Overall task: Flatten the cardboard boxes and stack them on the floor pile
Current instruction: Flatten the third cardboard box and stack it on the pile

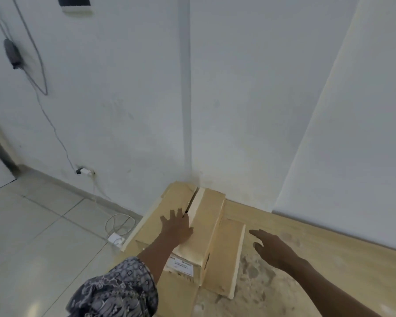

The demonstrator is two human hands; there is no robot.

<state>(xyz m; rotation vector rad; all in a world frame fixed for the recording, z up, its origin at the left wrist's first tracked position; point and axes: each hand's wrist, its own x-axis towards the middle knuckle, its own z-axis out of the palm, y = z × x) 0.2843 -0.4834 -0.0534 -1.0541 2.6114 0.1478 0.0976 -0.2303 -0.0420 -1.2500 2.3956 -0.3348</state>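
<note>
1. Boxes (192,227) lie flat in a pile on the floor (32,236), tucked into the corner by the wall (238,110).
2. Left hand (176,225) rests flat on the top box, fingers spread wide, holding nothing.
3. Right hand (270,248) hangs in the air beside the pile, fingers open and empty.
4. A side flap (226,255) sticks out to the right.
5. It looks like the pressing-down step.
6. Next, push the top box flatter and line up its edges so the pile stays neat.
</note>
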